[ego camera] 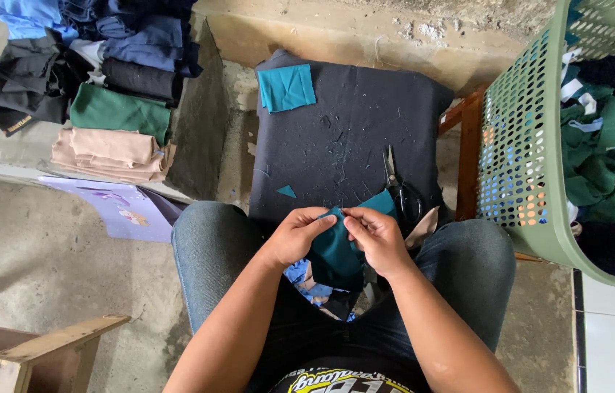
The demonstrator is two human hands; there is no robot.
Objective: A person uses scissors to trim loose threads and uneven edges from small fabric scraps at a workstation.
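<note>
Head view: both hands — left [294, 236], right [379, 239] — pinch a teal cloth [336, 251] over the lap, fingers closed on its top edge. Scissors [401, 191] lie just beyond on a dark board [351, 138] — a green basket [533, 167] stands right.

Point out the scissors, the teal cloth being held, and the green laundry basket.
scissors [399, 191]: head view, on the black handles near the pivot.
teal cloth [334, 251]: head view, on the middle of the piece below the fingers.
green laundry basket [518, 153]: head view, on its perforated side wall.

Blue denim jeans [213, 247] are worn. A black shirt [336, 364] with a yellow printed graphic is seen; forearms are left uncovered.
</note>
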